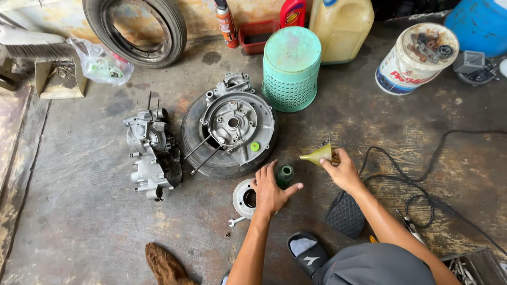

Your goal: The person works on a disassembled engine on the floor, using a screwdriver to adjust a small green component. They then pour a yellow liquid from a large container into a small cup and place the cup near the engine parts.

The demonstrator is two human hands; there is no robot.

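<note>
- Fingers (265,171) of the left hand (269,192) spread loosely over a small dark green bottle (285,174) standing on the concrete floor (79,211), the thumb reaching toward 3 o'clock just below the bottle's base; whether the palm grips it cannot be told.
- Right hand (344,171) pinches the rim of a yellow-green funnel (318,154), fingertips pressed together on it, the spout pointing toward 9 o'clock.
- Funnel sits at about 2 o'clock from the bottle, near it but apart.
- At 8 o'clock from the left hand, a round metal flange (244,199) lies flat, partly under the wrist, with a small wrench (235,221) just beside it.
- At 11 o'clock from the bottle, a grey engine casing (235,122) rests on a tyre (198,153); a second casing half (149,153) lies further toward 9 o'clock.
- Upturned green basket (291,68) stands at 12 o'clock.
- Black cable (422,203) loops at 3 o'clock from the right forearm.
- Brown rag (163,264) lies at 7 o'clock, near the frame's lower edge.
</note>
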